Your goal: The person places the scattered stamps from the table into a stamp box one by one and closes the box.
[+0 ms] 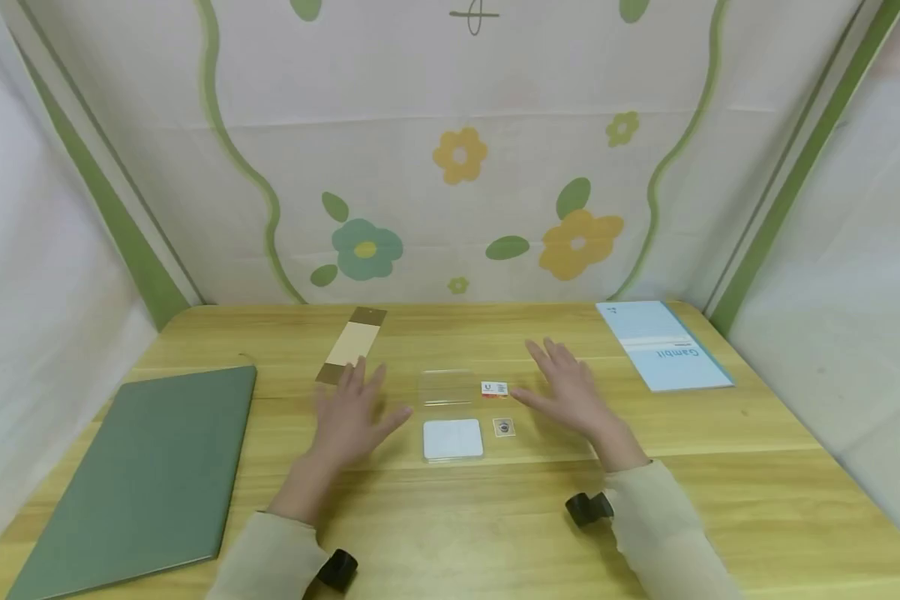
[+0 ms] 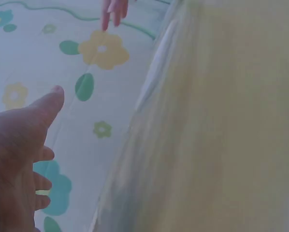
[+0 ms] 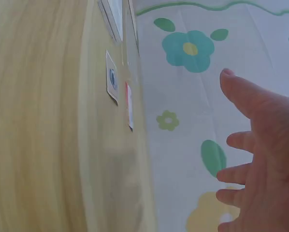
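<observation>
My left hand [image 1: 348, 421] is spread over the wooden table, its fingers near a brown and cream card strip [image 1: 352, 343]. My right hand [image 1: 570, 396] is spread too, its thumb close to a small white card with a red edge [image 1: 494, 389]. Both hands hold nothing, and in the wrist views they appear raised off the tabletop. Between them lies a flat clear case [image 1: 452, 440] with something white inside. A clear plastic lid or sheet [image 1: 447, 388] lies just behind it. To the case's right is a small square label with a dark round print [image 1: 504, 427].
A large green folder or board [image 1: 142, 475] covers the table's left side. At the back right lies a pale blue booklet marked Gambit [image 1: 663, 346]. A flower-patterned cloth [image 1: 510, 192] hangs behind the wooden table [image 1: 540, 533], with white cloth on both sides.
</observation>
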A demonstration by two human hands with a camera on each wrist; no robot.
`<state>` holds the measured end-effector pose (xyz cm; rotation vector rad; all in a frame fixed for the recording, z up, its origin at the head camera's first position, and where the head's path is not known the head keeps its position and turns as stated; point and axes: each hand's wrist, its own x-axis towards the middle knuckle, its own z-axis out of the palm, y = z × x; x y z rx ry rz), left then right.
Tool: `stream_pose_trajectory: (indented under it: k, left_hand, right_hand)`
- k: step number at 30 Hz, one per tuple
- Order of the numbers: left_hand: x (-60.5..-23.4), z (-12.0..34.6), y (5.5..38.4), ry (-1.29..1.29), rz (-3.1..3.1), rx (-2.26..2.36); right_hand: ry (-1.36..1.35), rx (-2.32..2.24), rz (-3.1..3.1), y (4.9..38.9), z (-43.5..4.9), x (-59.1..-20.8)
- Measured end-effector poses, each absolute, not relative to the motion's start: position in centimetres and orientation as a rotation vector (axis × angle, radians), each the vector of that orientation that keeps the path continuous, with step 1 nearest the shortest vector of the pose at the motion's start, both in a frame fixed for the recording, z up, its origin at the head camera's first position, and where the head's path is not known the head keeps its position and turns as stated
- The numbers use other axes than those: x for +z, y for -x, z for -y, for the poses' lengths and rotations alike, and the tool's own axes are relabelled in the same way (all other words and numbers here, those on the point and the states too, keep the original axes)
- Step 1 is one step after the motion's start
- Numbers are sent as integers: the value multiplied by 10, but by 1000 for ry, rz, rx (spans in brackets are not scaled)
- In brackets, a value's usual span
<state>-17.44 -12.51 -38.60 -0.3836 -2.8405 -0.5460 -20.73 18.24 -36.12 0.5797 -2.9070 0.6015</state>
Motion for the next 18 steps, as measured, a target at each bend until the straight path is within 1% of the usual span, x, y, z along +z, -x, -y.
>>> stream_pose_trajectory:
  k: [6, 12, 18]
  left_hand:
    - [-400, 112, 167, 513, 2809, -777]
    - [-413, 105, 163, 543, 2764, -1008]
    - [-426, 100, 162, 568, 2778, -983]
  right_hand:
    - [-589, 770, 2933, 216, -177, -381]
    - [-573, 965, 2923, 221, -174, -396]
    - [-582, 1078, 2869, 226, -170, -409]
